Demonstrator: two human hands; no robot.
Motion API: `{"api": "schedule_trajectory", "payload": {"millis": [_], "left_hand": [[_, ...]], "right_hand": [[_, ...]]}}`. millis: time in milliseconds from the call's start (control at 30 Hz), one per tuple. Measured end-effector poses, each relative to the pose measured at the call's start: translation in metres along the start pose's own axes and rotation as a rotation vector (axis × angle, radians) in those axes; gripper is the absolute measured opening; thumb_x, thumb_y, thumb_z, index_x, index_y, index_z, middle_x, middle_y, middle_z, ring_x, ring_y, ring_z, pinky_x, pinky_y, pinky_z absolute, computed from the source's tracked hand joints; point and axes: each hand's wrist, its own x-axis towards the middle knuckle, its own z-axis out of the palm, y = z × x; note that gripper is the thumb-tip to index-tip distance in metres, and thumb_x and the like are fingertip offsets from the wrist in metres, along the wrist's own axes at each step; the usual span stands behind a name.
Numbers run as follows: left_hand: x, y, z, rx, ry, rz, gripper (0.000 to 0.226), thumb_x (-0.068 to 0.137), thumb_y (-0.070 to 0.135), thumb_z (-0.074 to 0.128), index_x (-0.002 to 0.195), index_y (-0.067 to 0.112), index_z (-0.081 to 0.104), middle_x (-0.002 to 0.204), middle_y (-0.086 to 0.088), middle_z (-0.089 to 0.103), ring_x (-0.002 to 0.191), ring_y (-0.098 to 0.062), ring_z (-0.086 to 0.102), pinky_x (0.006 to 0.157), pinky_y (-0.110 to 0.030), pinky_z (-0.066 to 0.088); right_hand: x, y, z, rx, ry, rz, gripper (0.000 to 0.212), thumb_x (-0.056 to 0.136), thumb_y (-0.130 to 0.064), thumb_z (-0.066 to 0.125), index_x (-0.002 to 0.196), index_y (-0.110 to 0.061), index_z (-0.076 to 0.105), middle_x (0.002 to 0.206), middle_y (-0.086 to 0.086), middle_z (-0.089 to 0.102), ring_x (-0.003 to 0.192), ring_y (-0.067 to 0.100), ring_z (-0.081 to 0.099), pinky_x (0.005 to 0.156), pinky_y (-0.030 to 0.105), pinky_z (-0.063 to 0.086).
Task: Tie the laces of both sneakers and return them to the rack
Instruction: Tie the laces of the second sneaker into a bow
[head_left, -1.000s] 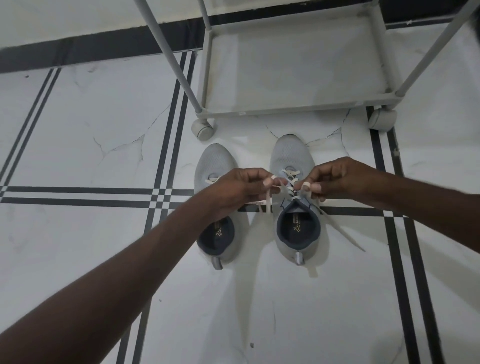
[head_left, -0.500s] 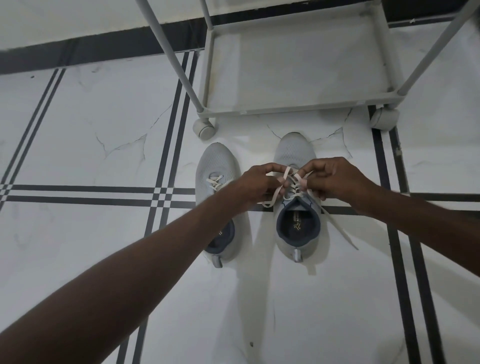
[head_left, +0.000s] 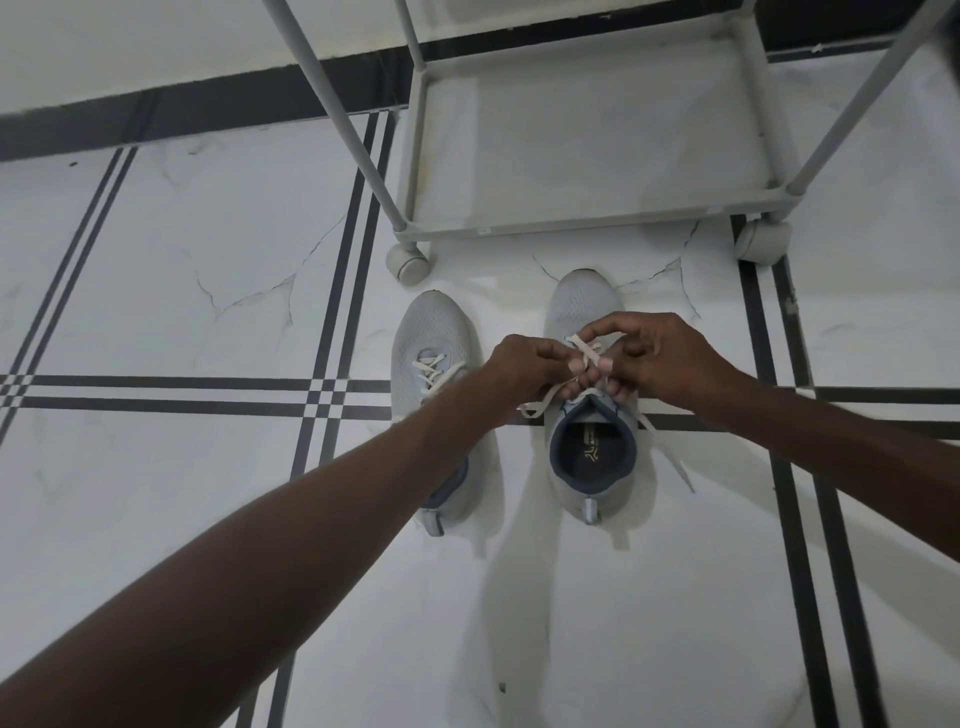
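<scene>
- Sneakers stood side by side on the white tiled floor (head_left: 156, 519), toes toward the rack (head_left: 587, 228), just short of its two casters.
- The left sneaker (head_left: 434, 332) lay partly under the left forearm, its laces (head_left: 434, 366) loose across the tongue.
- The left hand (head_left: 524, 371) pinched a strand of the right sneaker's laces (head_left: 584, 351) between thumb and fingers.
- The right sneaker (head_left: 584, 301) sat with its dark opening in view.
- The right hand (head_left: 660, 358) gripped the same laces, fingers closed narrowly; one free end trailed on the floor to the right.
</scene>
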Motion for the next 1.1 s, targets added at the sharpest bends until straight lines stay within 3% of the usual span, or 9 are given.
{"api": "schedule_trajectory", "payload": {"millis": [133,300,533,633,700,833,900,1000,1100], "left_hand": [[-0.004,0.002,0.002,-0.060,-0.088,0.008,0.015,0.092,0.004,0.063,0.104,-0.001,0.070,0.089,-0.018,0.070,0.064,-0.015,0.062,0.061,-0.020,0.055],[-0.013,0.007,0.003,-0.054,-0.174,-0.038,0.016,0.095,0.022,0.063,0.092,0.010,0.072,0.082,-0.008,0.066,0.060,-0.011,0.058,0.063,-0.022,0.051],[-0.011,0.009,0.002,-0.028,-0.188,0.001,0.013,0.098,0.019,0.055,0.102,0.013,0.066,0.074,-0.003,0.056,0.059,-0.011,0.049,0.059,-0.024,0.043],[-0.012,0.012,0.001,0.144,-0.185,0.127,0.009,0.096,0.020,0.061,0.095,0.014,0.069,0.076,-0.012,0.064,0.064,-0.015,0.057,0.063,-0.025,0.049],[-0.011,0.016,-0.002,0.373,-0.123,0.281,0.007,0.086,0.025,0.073,0.085,0.018,0.072,0.081,-0.020,0.071,0.070,-0.018,0.063,0.070,-0.030,0.052],[-0.010,0.016,0.004,0.928,0.152,0.638,0.006,0.074,0.017,0.075,0.077,0.014,0.071,0.066,0.002,0.067,0.063,-0.019,0.062,0.065,-0.032,0.050],[-0.012,0.011,0.014,1.092,0.266,0.755,0.009,0.077,0.019,0.071,0.080,0.013,0.066,0.067,0.001,0.066,0.063,-0.025,0.060,0.060,-0.034,0.048],[-0.011,0.002,0.020,1.156,0.387,0.797,0.014,0.085,0.026,0.065,0.088,0.012,0.062,0.073,-0.006,0.070,0.066,-0.029,0.062,0.057,-0.032,0.042],[-0.014,-0.004,0.024,1.006,0.414,0.760,0.013,0.084,0.025,0.064,0.087,0.013,0.058,0.068,-0.003,0.065,0.062,-0.026,0.058,0.056,-0.030,0.038]], "right_hand": [[0.002,0.001,0.000,0.015,-0.005,0.001,0.031,0.088,0.005,0.064,0.111,-0.014,0.070,0.067,0.011,0.073,0.055,0.017,0.066,0.056,0.031,0.057],[0.003,0.000,-0.001,-0.012,0.007,-0.024,0.024,0.088,0.000,0.067,0.106,-0.015,0.070,0.059,0.005,0.071,0.050,0.013,0.063,0.050,0.026,0.055],[0.007,0.010,-0.003,0.097,-0.114,0.134,0.030,0.086,0.003,0.068,0.112,-0.003,0.054,0.080,0.018,0.066,0.061,0.017,0.062,0.054,0.021,0.054],[0.008,0.015,-0.009,0.128,-0.121,0.154,0.026,0.087,0.007,0.065,0.110,0.000,0.056,0.087,0.030,0.067,0.071,0.030,0.061,0.058,0.027,0.054],[0.009,0.017,-0.011,0.162,-0.120,0.170,0.027,0.086,0.007,0.065,0.112,0.003,0.057,0.090,0.029,0.068,0.075,0.032,0.061,0.061,0.029,0.055],[0.009,0.016,-0.012,0.186,-0.194,0.154,0.025,0.087,0.006,0.065,0.110,0.005,0.058,0.083,0.023,0.066,0.071,0.028,0.060,0.064,0.031,0.055],[0.010,0.014,-0.012,0.206,-0.208,0.157,0.021,0.087,0.008,0.062,0.108,0.005,0.059,0.080,0.020,0.067,0.068,0.025,0.061,0.062,0.029,0.056],[0.016,0.016,-0.015,0.298,-0.202,0.216,0.017,0.093,0.007,0.052,0.105,0.003,0.062,0.074,0.017,0.068,0.062,0.024,0.063,0.058,0.027,0.057],[0.019,0.022,-0.017,0.297,-0.208,0.232,0.021,0.097,0.001,0.050,0.109,-0.003,0.067,0.072,0.013,0.072,0.061,0.019,0.067,0.061,0.023,0.058]]}}
